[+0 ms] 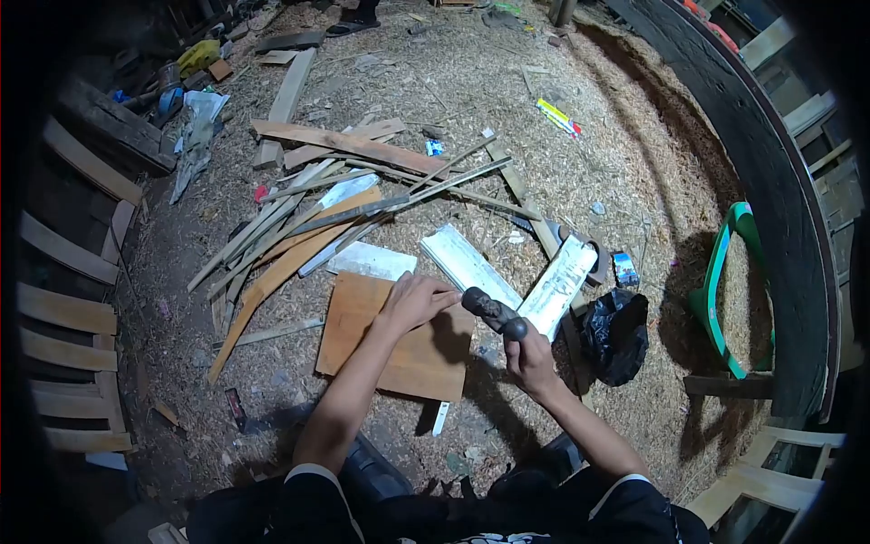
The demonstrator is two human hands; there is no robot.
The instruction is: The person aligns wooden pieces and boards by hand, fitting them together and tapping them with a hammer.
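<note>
My right hand point(533, 361) is wrapped round a dark hammer point(494, 313), whose rounded dark head lies across the space between my hands. My left hand point(419, 301) hovers over a square brown wooden board point(390, 349), its fingertips pressed together beside the left end of the hammer head. Whether the fingertips pinch something small cannot be made out. Beyond the board lie two whitish channel-shaped pieces, one on the left point(469, 263) and one on the right point(560, 283), angled toward each other.
Long wooden strips point(317, 213) lie heaped on the shavings-covered ground point(453, 91). At right are a black plastic bag point(618, 335), a green plastic frame point(711, 299) and a thick dark beam point(770, 163). Curved slatted wood point(68, 349) stands at left. A person's foot point(352, 27) shows at the top.
</note>
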